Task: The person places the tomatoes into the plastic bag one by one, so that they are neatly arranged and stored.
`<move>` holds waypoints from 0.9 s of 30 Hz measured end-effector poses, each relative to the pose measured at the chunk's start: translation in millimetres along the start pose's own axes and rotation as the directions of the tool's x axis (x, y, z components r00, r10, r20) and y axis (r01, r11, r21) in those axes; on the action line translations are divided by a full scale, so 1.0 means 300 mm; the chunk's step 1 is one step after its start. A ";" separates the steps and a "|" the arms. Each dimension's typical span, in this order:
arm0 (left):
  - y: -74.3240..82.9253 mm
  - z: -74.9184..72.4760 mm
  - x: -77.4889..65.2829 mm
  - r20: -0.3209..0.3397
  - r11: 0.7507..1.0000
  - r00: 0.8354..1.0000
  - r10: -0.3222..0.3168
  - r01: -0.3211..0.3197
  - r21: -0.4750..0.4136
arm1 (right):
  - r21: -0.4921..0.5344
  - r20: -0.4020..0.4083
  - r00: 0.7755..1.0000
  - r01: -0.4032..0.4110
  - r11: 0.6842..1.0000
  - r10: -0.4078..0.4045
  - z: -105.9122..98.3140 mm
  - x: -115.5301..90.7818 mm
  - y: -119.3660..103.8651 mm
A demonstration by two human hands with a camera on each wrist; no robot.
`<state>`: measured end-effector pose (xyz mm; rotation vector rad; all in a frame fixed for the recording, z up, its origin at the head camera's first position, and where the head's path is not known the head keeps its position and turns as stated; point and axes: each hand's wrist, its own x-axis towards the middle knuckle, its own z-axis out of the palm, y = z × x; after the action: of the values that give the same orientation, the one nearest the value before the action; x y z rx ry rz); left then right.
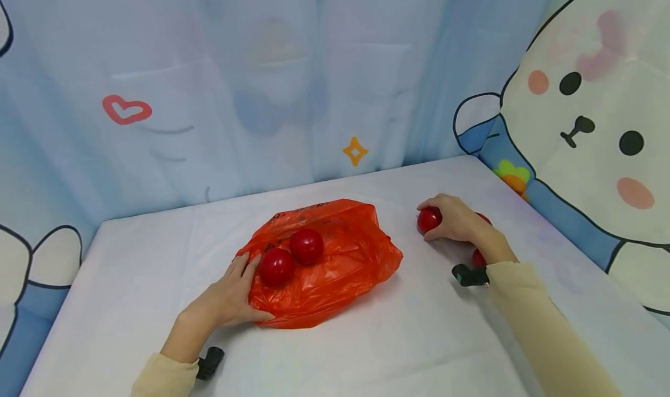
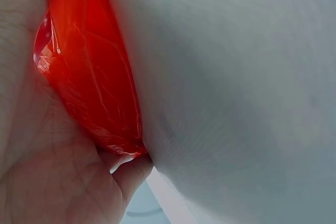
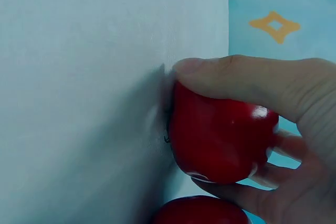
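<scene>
A red plastic bag (image 1: 350, 251) lies on the table, with two shiny red apples (image 1: 277, 267) (image 1: 306, 246) at its left part. My left hand (image 1: 225, 298) holds the bag's left side, fingers along the upper edge and thumb at the lower edge. In the left wrist view, the thumb tip meets the bag (image 2: 100, 82) close to the tabletop. To the right of the bag, my right hand (image 1: 458, 220) grips another red apple (image 1: 429, 220). The right wrist view has the thumb on one side of this apple (image 3: 223, 135) and the fingers round the other.
More red apples (image 1: 478, 258) sit behind the right wrist, partly covered by it; one apple (image 3: 202, 212) shows low in the right wrist view. The white-covered table (image 1: 403, 339) ends at a printed blue curtain (image 1: 251, 153) at the back and right.
</scene>
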<state>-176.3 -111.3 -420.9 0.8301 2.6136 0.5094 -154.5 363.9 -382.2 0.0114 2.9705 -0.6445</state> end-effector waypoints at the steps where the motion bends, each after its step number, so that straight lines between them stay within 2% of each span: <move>1: 0.001 0.000 0.000 0.000 1.000 1.000 0.000 0.000 0.003 | 0.005 -0.005 1.000 -0.003 1.000 0.003 0.001 -0.004 -0.002; 5: 0.006 -0.004 -0.001 0.008 1.000 1.000 -0.006 0.006 0.004 | 0.038 -0.035 0.999 -0.017 0.999 0.018 -0.016 -0.020 -0.034; 8: 0.007 -0.005 -0.001 0.015 1.000 1.000 -0.010 0.010 0.001 | 0.060 -0.095 0.995 0.010 0.998 -0.004 -0.056 -0.036 -0.091; 13: 0.008 -0.007 0.000 0.021 1.000 1.000 -0.016 0.016 0.003 | 0.083 -0.231 0.965 0.147 0.986 -0.124 -0.115 -0.067 -0.254; 16: 0.012 -0.010 0.000 0.030 1.000 0.999 -0.020 0.020 0.001 | 0.117 -0.246 0.945 0.250 0.961 -0.216 -0.106 -0.072 -0.368; 19: 0.016 -0.011 0.004 0.035 1.000 0.999 -0.023 0.023 -0.001 | 0.158 -0.200 0.932 0.335 0.929 -0.302 -0.045 -0.065 -0.471; 22: 0.021 -0.011 0.007 0.037 1.000 0.999 -0.028 0.028 0.004 | 0.176 -0.109 0.921 0.388 0.905 -0.374 0.055 -0.056 -0.557; 27: 0.011 -0.011 -0.001 0.035 0.998 0.998 -0.056 0.056 0.015 | 0.136 0.049 0.903 0.417 0.899 -0.426 0.228 -0.045 -0.646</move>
<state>-176.0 -109.8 -416.5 0.7608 2.6023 0.4577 -140.0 159.5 -362.8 -0.6514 2.8654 -0.8479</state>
